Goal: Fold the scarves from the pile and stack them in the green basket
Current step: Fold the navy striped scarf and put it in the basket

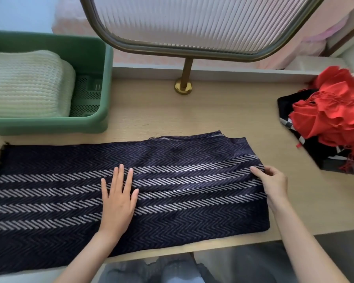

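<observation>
- Nearest me, left hand (119,193) lies flat on navy scarf (49,201).
- Right hand (274,181) pinches its right edge.
- Green basket (49,122), upper left, holds cream scarf (25,84).

The green plastic basket (49,122) and folded cream knitted scarf (25,84) run off the left edge. A crumpled red scarf (331,119), cut off at right, covers most of a black checked cloth (284,107).

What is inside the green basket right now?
A folded pale knit scarf lies in the green basket, toward its left; bare mesh floor shows at its right. Whether anything lies under it is hidden.
</observation>
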### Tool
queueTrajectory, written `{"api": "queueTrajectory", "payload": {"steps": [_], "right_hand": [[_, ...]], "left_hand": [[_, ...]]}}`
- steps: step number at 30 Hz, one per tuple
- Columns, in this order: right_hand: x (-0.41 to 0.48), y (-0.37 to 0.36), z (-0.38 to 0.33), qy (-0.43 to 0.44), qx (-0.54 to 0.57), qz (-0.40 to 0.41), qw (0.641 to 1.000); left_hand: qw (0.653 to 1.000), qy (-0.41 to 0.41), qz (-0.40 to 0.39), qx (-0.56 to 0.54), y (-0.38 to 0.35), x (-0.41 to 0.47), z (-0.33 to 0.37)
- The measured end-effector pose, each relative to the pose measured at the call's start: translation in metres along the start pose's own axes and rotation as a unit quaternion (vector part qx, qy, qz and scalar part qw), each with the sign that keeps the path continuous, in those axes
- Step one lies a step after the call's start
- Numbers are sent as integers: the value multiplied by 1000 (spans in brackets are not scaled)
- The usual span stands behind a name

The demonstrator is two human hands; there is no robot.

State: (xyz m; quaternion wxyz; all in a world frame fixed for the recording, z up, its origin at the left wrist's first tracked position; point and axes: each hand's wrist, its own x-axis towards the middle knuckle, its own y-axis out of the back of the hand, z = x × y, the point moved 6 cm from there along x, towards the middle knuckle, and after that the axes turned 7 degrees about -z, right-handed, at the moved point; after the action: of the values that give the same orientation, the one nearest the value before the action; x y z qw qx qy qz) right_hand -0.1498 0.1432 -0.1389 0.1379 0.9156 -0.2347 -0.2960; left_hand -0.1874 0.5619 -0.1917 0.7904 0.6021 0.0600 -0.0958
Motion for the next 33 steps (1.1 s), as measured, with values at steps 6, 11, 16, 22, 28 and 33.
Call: {"api": "queueTrajectory", "payload": {"steps": [6, 11, 16, 22, 28, 33], "right_hand": [[-57, -40, -39, 311, -258, -5, 915], [-71, -76, -13, 285, -293, -185, 894], [-28, -31, -20, 185, -78, -50, 978], [20, -47, -19, 90, -172, -111, 975], [11, -53, -32, 146, -381, -60, 911], [11, -46, -30, 193, -404, -23, 894]], "left_hand": [[999, -54, -8, -5, -8, 20, 54], [997, -77, -7, -16, -16, 35, 83], [997, -70, -5, 9, -25, 39, 81], [998, -63, 9, 30, -26, 36, 83], [998, -61, 4, 28, -26, 36, 82], [998, -63, 6, 24, -23, 35, 84]]}}
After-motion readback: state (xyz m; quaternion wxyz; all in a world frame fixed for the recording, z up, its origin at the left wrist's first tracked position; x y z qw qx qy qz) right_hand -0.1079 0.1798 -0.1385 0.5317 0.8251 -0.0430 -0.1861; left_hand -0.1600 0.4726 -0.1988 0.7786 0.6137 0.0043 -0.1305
